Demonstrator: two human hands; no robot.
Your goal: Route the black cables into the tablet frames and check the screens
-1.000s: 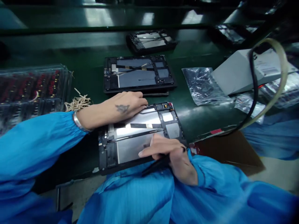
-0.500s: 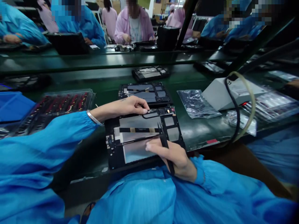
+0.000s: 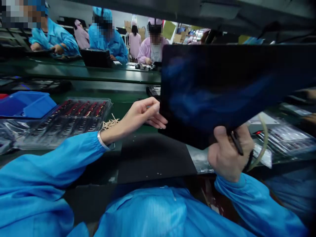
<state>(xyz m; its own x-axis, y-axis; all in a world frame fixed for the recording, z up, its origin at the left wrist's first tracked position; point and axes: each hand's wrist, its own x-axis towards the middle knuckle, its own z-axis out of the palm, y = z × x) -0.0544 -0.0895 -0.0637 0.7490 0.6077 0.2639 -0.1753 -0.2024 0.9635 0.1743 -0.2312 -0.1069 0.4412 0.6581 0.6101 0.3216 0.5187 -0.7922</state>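
Observation:
A tablet (image 3: 217, 89) is raised above the bench and tilted, its dark glossy screen facing me. My right hand (image 3: 229, 153) grips its lower edge, thumb on the screen side. Black tweezers (image 3: 236, 143) are tucked between the fingers of that same hand. My left hand (image 3: 149, 113) is at the tablet's left edge with loosely bent fingers apart; whether the fingertips touch it I cannot tell. Beneath both hands a black mat (image 3: 155, 161) lies on the bench, with a few tiny pale specks on it.
On the left are a clear plastic tray (image 3: 81, 121) of small red and black parts, a blue bin (image 3: 29, 104) and a pile of thin wooden sticks (image 3: 111, 122). To the right, cables (image 3: 263, 141) loop beside another clear tray (image 3: 288, 135). Co-workers sit across the bench.
The tablet lay on the bench with its inside showing; now my right hand holds it up, screen towards me. My left hand has come off its inner parts. The view has shifted.

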